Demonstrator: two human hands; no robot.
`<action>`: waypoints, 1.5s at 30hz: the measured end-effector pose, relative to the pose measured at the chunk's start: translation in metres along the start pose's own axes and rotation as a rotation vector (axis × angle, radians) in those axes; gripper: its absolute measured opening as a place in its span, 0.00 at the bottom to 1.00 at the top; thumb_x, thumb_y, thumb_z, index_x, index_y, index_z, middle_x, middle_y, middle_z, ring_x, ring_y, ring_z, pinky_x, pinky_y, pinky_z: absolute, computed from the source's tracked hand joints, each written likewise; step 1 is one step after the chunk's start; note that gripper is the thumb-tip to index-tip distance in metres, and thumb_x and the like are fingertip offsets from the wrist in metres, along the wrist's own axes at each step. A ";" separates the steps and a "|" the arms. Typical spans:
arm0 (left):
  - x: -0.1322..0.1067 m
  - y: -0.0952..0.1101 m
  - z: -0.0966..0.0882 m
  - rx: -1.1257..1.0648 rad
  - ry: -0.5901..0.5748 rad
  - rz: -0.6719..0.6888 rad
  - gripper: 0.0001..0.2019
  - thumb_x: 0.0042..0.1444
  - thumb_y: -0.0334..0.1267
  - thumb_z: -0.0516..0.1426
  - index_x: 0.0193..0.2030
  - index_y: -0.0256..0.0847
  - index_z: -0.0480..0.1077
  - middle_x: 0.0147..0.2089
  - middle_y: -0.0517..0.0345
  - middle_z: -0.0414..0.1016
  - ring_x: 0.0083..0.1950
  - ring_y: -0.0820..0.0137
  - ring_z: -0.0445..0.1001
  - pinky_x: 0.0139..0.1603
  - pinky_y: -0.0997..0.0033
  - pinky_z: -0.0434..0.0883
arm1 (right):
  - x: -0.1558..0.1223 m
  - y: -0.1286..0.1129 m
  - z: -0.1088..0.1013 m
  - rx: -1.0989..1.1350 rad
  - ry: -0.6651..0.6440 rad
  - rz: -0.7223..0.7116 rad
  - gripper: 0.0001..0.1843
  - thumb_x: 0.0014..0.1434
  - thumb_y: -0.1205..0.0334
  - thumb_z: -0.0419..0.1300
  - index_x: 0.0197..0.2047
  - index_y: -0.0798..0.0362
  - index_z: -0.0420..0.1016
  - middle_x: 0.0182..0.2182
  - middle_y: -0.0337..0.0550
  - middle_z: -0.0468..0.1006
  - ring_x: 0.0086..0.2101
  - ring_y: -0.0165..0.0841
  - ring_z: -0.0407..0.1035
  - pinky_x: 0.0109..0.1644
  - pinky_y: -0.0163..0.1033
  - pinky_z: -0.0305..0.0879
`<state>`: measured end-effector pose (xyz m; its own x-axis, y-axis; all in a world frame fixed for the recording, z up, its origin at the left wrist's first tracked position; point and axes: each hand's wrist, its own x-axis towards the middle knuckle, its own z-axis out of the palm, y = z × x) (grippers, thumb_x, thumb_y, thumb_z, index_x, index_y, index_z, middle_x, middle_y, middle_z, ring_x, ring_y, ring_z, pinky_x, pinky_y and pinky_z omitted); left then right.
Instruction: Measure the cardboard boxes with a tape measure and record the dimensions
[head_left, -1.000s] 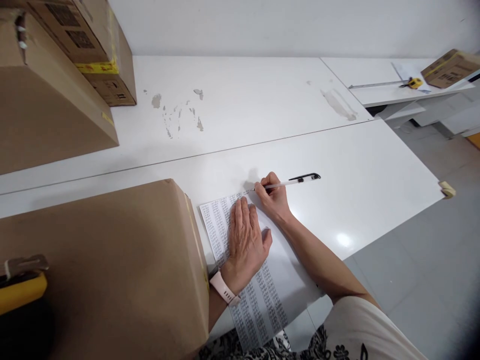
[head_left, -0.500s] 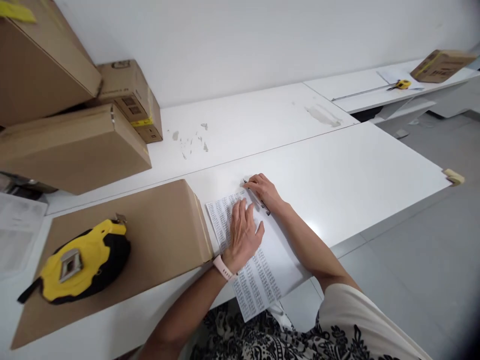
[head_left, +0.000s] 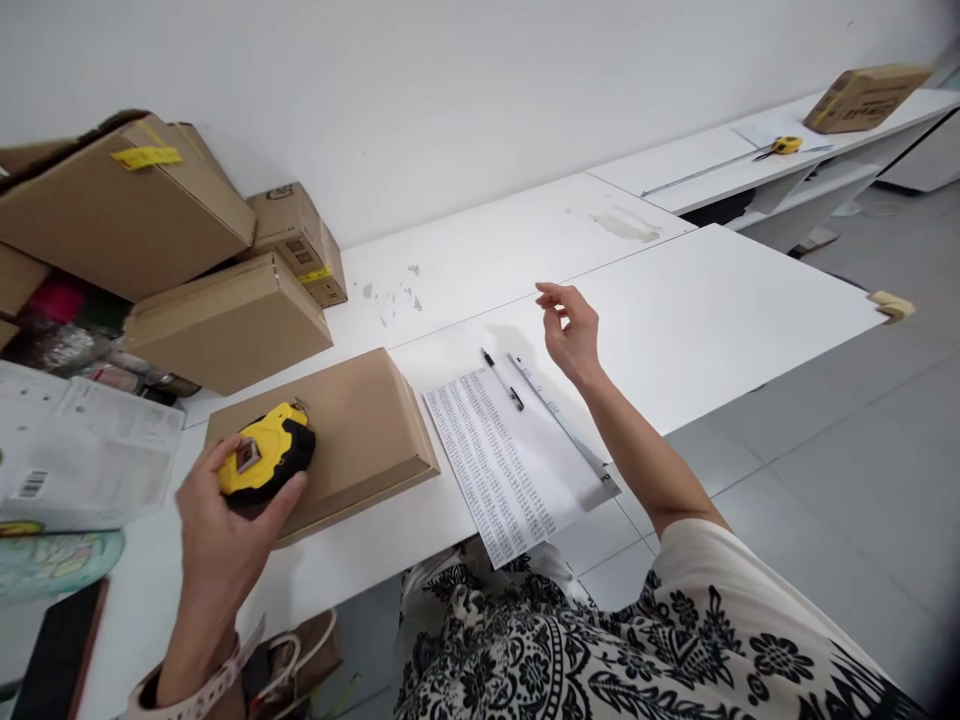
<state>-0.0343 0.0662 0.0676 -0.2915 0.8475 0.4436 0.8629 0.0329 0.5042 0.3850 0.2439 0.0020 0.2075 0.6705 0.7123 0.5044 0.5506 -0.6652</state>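
My left hand (head_left: 229, 525) grips the yellow tape measure (head_left: 276, 440) between thumb and fingers, over the left end of the flat box (head_left: 360, 430), while my right hand (head_left: 574, 330) hangs above the white table (head_left: 697, 330), fingers loosely curled and free. Between them lie the pen (head_left: 502, 379) and the printed sheet (head_left: 484, 440), its near end jutting past the front edge. I have room rightward; stacked boxes (head_left: 225, 335) crowd my left, with a pale wall (head_left: 487, 110) behind and grey tiles (head_left: 810, 440) below.

none legible: tiny writing (head_left: 487, 470) on paper (head_left: 566, 480), barcode (head_left: 31, 484) on plastic pack (head_left: 112, 450), probably lettering (head_left: 870, 110) on far carton (head_left: 855, 88).
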 end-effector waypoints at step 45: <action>0.017 -0.053 -0.086 -0.609 0.162 -0.537 0.35 0.32 0.45 0.68 0.51 0.47 0.64 0.42 0.63 0.69 0.35 0.71 0.68 0.32 0.70 0.68 | -0.063 -0.141 0.062 0.820 -0.359 0.909 0.26 0.40 0.48 0.73 0.38 0.49 0.67 0.24 0.30 0.70 0.25 0.26 0.58 0.30 0.35 0.55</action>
<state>-0.1201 0.0332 0.1121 -0.6965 0.7097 0.1062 0.2283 0.0789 0.9704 0.2486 0.1551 0.0371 -0.0981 0.9915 -0.0857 -0.3895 -0.1175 -0.9135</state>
